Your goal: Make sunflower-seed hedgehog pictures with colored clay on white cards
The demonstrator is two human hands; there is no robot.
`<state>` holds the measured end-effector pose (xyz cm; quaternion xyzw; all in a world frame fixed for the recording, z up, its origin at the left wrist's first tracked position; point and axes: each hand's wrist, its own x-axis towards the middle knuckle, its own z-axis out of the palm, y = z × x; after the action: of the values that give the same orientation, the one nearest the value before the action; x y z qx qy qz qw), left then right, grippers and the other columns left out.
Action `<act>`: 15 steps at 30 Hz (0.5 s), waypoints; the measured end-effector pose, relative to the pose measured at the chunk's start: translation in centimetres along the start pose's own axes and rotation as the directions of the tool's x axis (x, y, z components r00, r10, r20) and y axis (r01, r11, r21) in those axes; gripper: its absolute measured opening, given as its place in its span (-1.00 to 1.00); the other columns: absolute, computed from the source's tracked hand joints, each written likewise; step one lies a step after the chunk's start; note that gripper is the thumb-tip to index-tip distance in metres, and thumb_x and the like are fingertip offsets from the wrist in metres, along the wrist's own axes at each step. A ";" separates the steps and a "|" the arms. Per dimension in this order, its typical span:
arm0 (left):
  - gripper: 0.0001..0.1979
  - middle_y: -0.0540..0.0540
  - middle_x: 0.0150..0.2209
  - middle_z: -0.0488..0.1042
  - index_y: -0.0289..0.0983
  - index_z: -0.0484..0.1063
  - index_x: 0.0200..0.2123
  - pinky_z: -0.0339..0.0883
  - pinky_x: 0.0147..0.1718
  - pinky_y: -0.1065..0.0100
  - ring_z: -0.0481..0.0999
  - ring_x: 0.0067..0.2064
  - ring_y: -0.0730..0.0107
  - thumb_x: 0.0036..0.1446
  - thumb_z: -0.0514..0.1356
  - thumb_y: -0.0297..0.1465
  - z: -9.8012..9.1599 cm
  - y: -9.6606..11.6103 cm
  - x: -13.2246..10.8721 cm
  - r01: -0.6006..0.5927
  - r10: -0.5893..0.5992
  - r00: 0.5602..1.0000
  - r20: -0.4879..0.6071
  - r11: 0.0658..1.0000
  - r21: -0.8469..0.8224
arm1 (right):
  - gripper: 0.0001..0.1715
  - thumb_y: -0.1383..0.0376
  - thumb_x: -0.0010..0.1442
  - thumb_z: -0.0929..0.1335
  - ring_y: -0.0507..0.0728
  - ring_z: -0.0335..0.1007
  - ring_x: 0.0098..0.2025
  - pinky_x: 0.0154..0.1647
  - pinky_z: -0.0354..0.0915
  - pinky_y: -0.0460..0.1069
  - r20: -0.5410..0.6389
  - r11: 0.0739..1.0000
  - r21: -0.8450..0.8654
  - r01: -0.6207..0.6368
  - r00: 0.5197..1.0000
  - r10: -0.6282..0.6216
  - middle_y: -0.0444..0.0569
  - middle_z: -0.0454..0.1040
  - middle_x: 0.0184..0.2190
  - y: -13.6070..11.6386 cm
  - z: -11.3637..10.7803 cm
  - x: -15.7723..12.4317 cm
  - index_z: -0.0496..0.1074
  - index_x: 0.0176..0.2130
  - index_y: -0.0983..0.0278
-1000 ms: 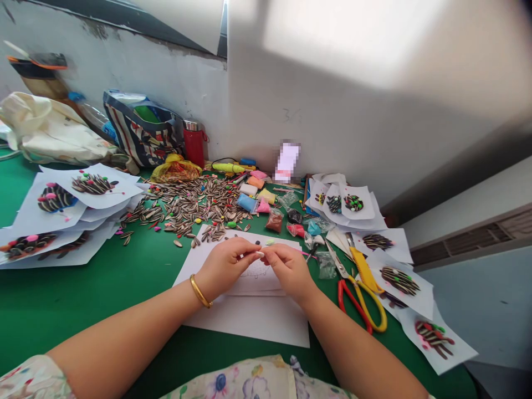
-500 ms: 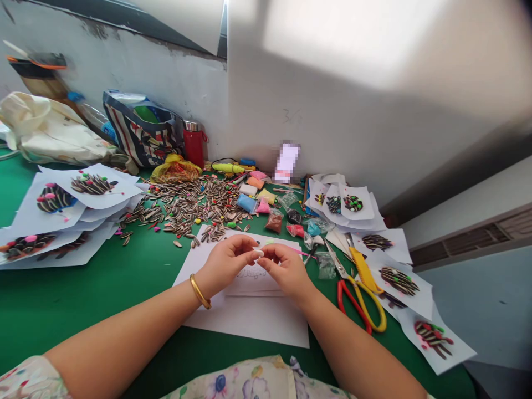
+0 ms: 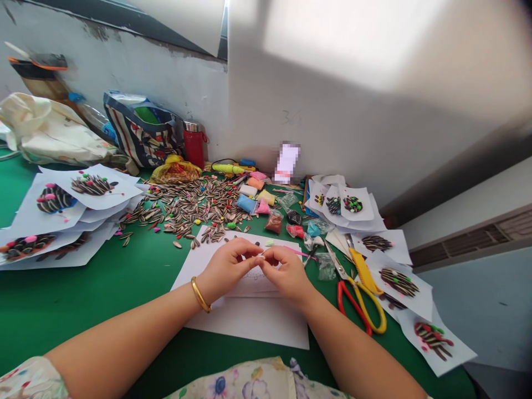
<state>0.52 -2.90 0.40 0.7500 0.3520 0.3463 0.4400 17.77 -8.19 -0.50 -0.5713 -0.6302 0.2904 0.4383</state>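
My left hand (image 3: pixel 231 266), with a gold bangle at the wrist, and my right hand (image 3: pixel 286 272) meet fingertip to fingertip above white paper (image 3: pixel 266 321). Pinched between both is a small white piece of clay (image 3: pixel 261 257), mostly covered by the fingers. Pencil lines show on the sheet under the hands. Just beyond the fingers a light green bit of clay (image 3: pixel 270 243) and a small dark spot lie on the paper. A pink strip (image 3: pixel 297 252) sticks out to the right of my right hand.
Sunflower seeds (image 3: pixel 195 205) lie heaped behind the paper, beside coloured clay packets (image 3: pixel 247 204). Scissors (image 3: pixel 349 282) and a yellow utility knife (image 3: pixel 364 270) lie right. Seed pictures are stacked left (image 3: pixel 91 191) and right (image 3: pixel 399 280). A red flask (image 3: pixel 193 147) stands against the wall.
Both hands have lowered slightly and their fingertips have drawn closer around the white clay, so less of it shows. More of the green bit beyond them is visible.
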 end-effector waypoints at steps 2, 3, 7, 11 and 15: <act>-0.88 -0.05 -0.34 0.52 -0.21 0.58 -0.30 0.32 -0.31 0.38 0.46 -0.28 0.37 0.14 0.26 -0.32 0.0 0.0 0.0 -0.055 0.054 0.998 0.016 0.997 0.052 | -0.86 0.30 0.13 0.38 0.05 0.28 -0.42 -0.41 0.18 -0.07 0.014 0.999 -0.039 0.027 1.000 -0.026 -0.14 0.41 -0.51 -0.1 0.1 -0.1 0.42 -0.47 0.24; -0.89 -0.04 -0.36 0.52 -0.21 0.58 -0.33 0.31 -0.30 0.37 0.45 -0.29 0.38 0.15 0.25 -0.33 0.0 0.0 0.0 -0.072 0.071 0.997 0.013 0.995 0.073 | -0.87 0.31 0.13 0.38 0.04 0.27 -0.42 -0.41 0.17 -0.07 0.017 0.998 -0.050 0.032 0.999 -0.031 -0.14 0.41 -0.51 -0.1 0.1 -0.1 0.42 -0.46 0.24; -0.89 -0.03 -0.34 0.52 -0.23 0.54 -0.35 0.31 -0.26 0.35 0.46 -0.28 0.38 0.17 0.24 -0.35 -0.1 0.0 0.0 -0.068 0.070 0.997 -0.015 0.993 0.096 | -0.89 0.29 0.15 0.38 0.04 0.27 -0.41 -0.38 0.18 -0.07 0.039 0.998 -0.046 0.036 0.999 -0.034 -0.13 0.43 -0.48 -0.4 0.0 -0.2 0.45 -0.42 0.24; -0.86 -0.05 -0.31 0.53 -0.25 0.53 -0.32 0.35 -0.25 0.34 0.48 -0.26 0.36 0.17 0.24 -0.31 -0.1 -0.2 0.0 -0.032 0.033 0.999 -0.020 0.999 0.040 | -0.85 0.21 0.17 0.40 0.05 0.28 -0.38 -0.36 0.21 -0.06 0.055 1.000 0.012 0.024 0.998 -0.025 -0.11 0.44 -0.43 -0.5 -0.2 0.0 0.48 -0.34 0.25; -0.84 -0.06 -0.27 0.54 -0.24 0.53 -0.25 0.37 -0.24 0.34 0.49 -0.24 0.36 0.17 0.23 -0.29 -0.1 -0.2 0.0 -0.015 0.015 1.000 -0.006 1.000 0.010 | -0.80 0.19 0.22 0.37 0.05 0.27 -0.40 -0.39 0.19 -0.06 0.045 1.000 0.021 0.024 0.999 -0.025 -0.11 0.42 -0.46 -0.3 -0.2 0.1 0.46 -0.39 0.25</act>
<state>0.44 -2.77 0.22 0.7537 0.3493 0.3502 0.4327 17.79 -8.22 -0.15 -0.5525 -0.6438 0.3044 0.4332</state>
